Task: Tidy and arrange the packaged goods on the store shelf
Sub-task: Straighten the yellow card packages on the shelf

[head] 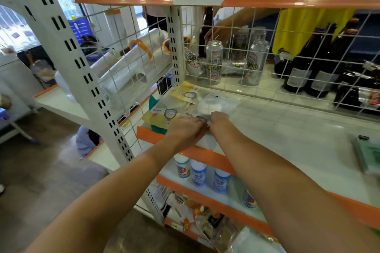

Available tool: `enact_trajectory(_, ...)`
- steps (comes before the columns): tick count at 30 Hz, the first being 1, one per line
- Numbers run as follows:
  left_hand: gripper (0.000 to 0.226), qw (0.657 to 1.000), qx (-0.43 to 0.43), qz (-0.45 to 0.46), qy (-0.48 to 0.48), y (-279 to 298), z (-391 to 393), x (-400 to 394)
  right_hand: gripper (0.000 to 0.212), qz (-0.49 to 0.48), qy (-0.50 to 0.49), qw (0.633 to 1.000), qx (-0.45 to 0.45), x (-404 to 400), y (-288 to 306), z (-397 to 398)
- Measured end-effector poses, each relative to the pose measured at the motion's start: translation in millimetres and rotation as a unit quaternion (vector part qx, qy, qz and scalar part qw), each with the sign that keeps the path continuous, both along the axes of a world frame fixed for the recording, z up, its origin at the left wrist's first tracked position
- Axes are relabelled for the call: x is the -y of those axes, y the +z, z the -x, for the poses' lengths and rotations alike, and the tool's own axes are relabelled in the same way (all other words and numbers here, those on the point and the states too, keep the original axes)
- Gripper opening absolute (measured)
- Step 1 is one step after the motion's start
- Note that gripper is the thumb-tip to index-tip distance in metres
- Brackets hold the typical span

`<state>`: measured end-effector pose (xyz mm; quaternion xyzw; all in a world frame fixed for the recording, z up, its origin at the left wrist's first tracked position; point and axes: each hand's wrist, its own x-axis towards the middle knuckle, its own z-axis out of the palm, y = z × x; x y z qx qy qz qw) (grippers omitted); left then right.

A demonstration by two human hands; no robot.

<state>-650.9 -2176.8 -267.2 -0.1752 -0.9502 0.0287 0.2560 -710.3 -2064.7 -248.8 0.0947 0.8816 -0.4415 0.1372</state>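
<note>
Several flat clear-plastic packets lie in a loose overlapping pile at the left end of the white shelf (277, 129). One is a yellow packet (186, 93) at the back, one a yellow and white packet (164, 114) with a cartoon label, and one a clear packet (213, 102) holding something white and round. My left hand (185, 129) and my right hand (219, 120) meet at the near edge of the pile. Both have curled fingers that pinch the front edge of the clear packet. A white part of it hangs over the orange shelf lip under my hands.
A wire grid (257, 51) backs the shelf; behind it stand beer cans (213, 61), dark bottles (320, 72) and another person's hand (216, 31). A green packet (368, 156) lies at the right end. Blue-white bottles (198, 172) stand below. Plastic rolls (133, 63) fill the left bay.
</note>
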Motion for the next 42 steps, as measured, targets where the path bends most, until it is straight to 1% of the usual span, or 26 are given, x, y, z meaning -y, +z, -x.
enact_trajectory(1, 0.036, 1.000, 0.020, -0.017, 0.002, 0.1, 1.7, 1.7, 0.045, 0.009, 0.013, 0.999, -0.030, -1.0, -1.9, 2.1)
enact_trajectory(2, 0.037, 0.998, 0.046, -0.042, 0.015, 2.9, 3.7, 2.3, 0.043, 0.079, -0.009, 0.997, -0.023, -1.9, -4.0, 3.2)
enact_trajectory(3, 0.038, 0.993, 0.086, -0.067, 0.041, 5.1, 7.7, 4.2, 0.042, 0.192, -0.055, 0.980, 0.024, -1.7, -5.6, 10.7)
enact_trajectory(4, 0.042, 0.989, 0.113, -0.080, 0.059, 7.8, 11.8, 5.7, 0.042, 0.300, -0.116, 0.944, 0.077, -0.7, -5.1, 15.3)
enact_trajectory(5, 0.045, 0.987, 0.115, -0.090, 0.069, 9.0, 15.2, 8.5, 0.043, 0.358, -0.137, 0.921, 0.067, -4.0, -4.4, 15.3)
enact_trajectory(6, 0.045, 0.985, 0.112, -0.104, 0.077, 10.6, 18.0, 10.9, 0.043, 0.382, -0.148, 0.911, 0.053, -7.0, -5.5, 19.0)
enact_trajectory(9, 0.036, 0.979, 0.098, -0.159, 0.086, 13.7, 27.6, 16.2, 0.045, 0.384, -0.207, 0.899, 0.025, -19.1, -2.9, 23.2)
enact_trajectory(11, 0.034, 0.978, 0.111, -0.157, 0.084, 12.7, 36.0, 19.7, 0.043, 0.388, -0.219, 0.895, 0.023, -28.0, 2.2, 24.1)
enact_trajectory(12, 0.033, 0.979, 0.109, -0.147, 0.088, 13.0, 39.7, 20.3, 0.040, 0.374, -0.215, 0.901, 0.026, -33.9, 6.8, 21.5)
enact_trajectory(14, 0.031, 0.984, 0.097, -0.114, 0.095, 12.9, 47.4, 18.8, 0.038, 0.318, -0.197, 0.927, 0.021, -49.4, 12.6, 19.2)
enact_trajectory(15, 0.030, 0.987, 0.090, -0.096, 0.096, 13.4, 51.4, 16.2, 0.038, 0.315, -0.191, 0.930, 0.009, -58.2, 12.3, 20.5)
enact_trajectory(17, 0.031, 0.989, 0.095, -0.060, 0.101, 15.2, 59.0, 6.5, 0.038, 0.323, -0.201, 0.924, -0.032, -72.6, 13.4, 21.4)
enact_trajectory(19, 0.032, 0.989, 0.110, -0.031, 0.096, 17.1, 67.2, -6.5, 0.035, 0.335, -0.226, 0.914, -0.047, -88.2, 12.1, 21.7)
enact_trajectory(21, 0.033, 0.989, 0.119, -0.002, 0.082, 17.7, 76.5, -20.4, 0.023, 0.338, -0.223, 0.912, -0.057, -103.4, 16.9, 19.3)
enact_trajectory(22, 0.033, 0.989, 0.128, 0.007, 0.077, 18.8, 80.7, -27.9, 0.017, 0.345, -0.224, 0.909, -0.061, -112.7, 21.0, 16.1)
enact_trajectory(23, 0.033, 0.988, 0.134, 0.013, 0.072, 19.6, 84.9, -36.0, 0.019, 0.358, -0.229, 0.903, -0.064, -121.8, 22.2, 15.0)
enact_trajectory(24, 0.034, 0.988, 0.140, 0.016, 0.067, 20.6, 88.3, -44.5, 0.024, 0.368, -0.231, 0.898, -0.069, -131.6, 23.2, 15.0)
enact_trajectory(26, 0.034, 0.988, 0.142, 0.022, 0.054, 22.7, 93.1, -63.5, 0.033, 0.360, -0.235, 0.900, -0.075, -150.0, 26.0, 12.6)
enact_trajectory(29, 0.033, 0.988, 0.148, 0.030, 0.035, 26.6, 97.6, -95.3, 0.029, 0.341, -0.262, 0.899, -0.081, -183.5, 25.9, 11.1)
enact_trajectory(32, 0.034, 0.987, 0.153, 0.035, 0.015, 33.5, 98.1, -130.0, 0.016, 0.326, -0.277, 0.900, -0.081, -218.1, 30.0, -1.4)
enact_trajectory(33, 0.034, 0.988, 0.150, 0.037, 0.008, 36.4, 96.5, -142.3, 0.016, 0.312, -0.276, 0.905, -0.083, -229.4, 33.0, -8.1)
enact_trajectory(36, 0.035, 0.988, 0.151, 0.034, -0.016, 41.8, 90.0, -179.8, 0.025, 0.260, -0.280, 0.920, -0.085, -267.8, 36.2, -23.2)
enact_trajectory(37, 0.035, 0.988, 0.152, 0.033, -0.023, 43.2, 87.8, -192.5, 0.023, 0.250, -0.284, 0.921, -0.088, -279.9, 38.5, -29.2)
enact_trajectory(40, 0.035, 0.987, 0.153, 0.042, -0.041, 47.7, 79.7, -230.7, 0.007, 0.242, -0.294, 0.921, -0.081, -315.1, 46.5, -47.2)
enact_trajectory(42, 0.035, 0.986, 0.149, 0.043, -0.053, 50.1, 73.5, -258.3, 0.006, 0.213, -0.285, 0.932, -0.075, -341.8, 47.4, -55.6)
